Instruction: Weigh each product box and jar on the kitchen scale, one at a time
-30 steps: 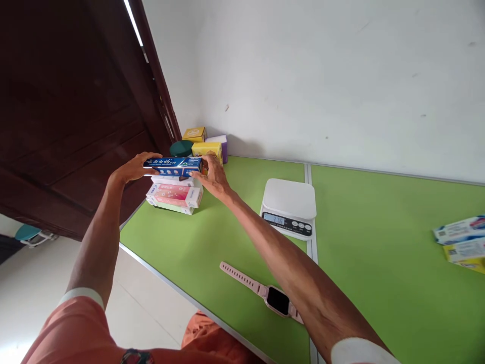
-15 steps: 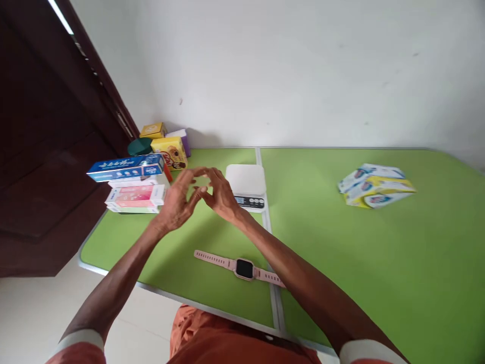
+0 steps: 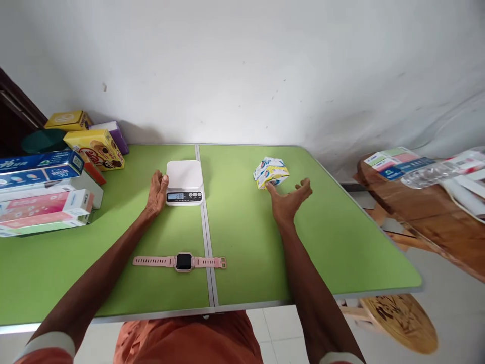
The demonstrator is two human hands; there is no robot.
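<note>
A white digital kitchen scale (image 3: 184, 174) lies on the green table, its small display lit and its platform bare. Beside its left edge rests my left hand (image 3: 156, 193), fingers stretched out and thumb at the rim; it holds nothing. My right hand (image 3: 288, 205) is open, thumb and fingers spread, just in front of the small white, blue and yellow boxes (image 3: 271, 173). Its thumb tip is close to their lower edge; whether it touches them I cannot tell. Nearer to me a pink smartwatch (image 3: 184, 262) lies flat, its strap stretched out across the table seam.
At the left stand several stacked cartons, a blue one (image 3: 41, 167) on top, with yellow biscuit boxes (image 3: 96, 149) behind. To the right, a brown wooden table (image 3: 424, 207) carries packages and a clear plastic bottle (image 3: 430, 176). A wooden stool (image 3: 401, 321) stands below.
My hands have moved apart from near each other left of the scale: the left is now at the scale's side, the right by the small boxes. The view has turned right.
</note>
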